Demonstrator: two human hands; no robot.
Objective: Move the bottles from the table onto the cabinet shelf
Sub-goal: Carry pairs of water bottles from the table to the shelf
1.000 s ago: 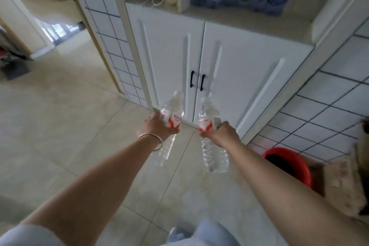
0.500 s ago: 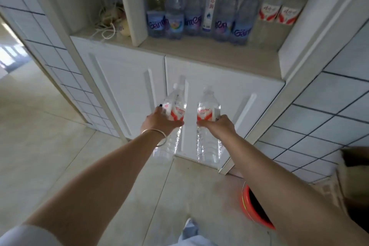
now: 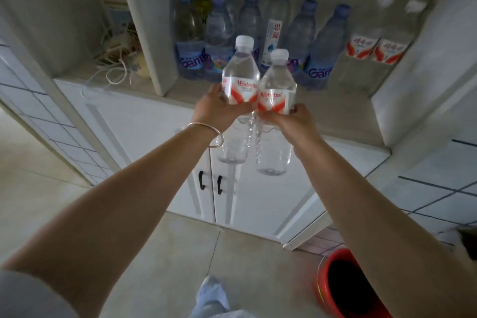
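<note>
**Two bottles held up at the shelf edge**

Left hand (image 3: 215,108) wraps a clear ribbed plastic bottle (image 3: 238,85); right hand (image 3: 289,121) wraps its twin (image 3: 277,100) — white caps, red-and-white labels, sides touching. Both are in the air, upright, in front of the cabinet shelf (image 3: 343,113), not resting on it. Blue-capped bottles (image 3: 324,41) crowd the back; bare shelf strip along the front edge. Smooth white doors (image 3: 258,188) below — round red bucket (image 3: 346,284) on the tiled floor.

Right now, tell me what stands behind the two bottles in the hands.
Behind the held bottles stand blue-labelled bottles in a row on the cabinet shelf. They cover the lower parts of the middle ones, so those labels are partly hidden.
</note>
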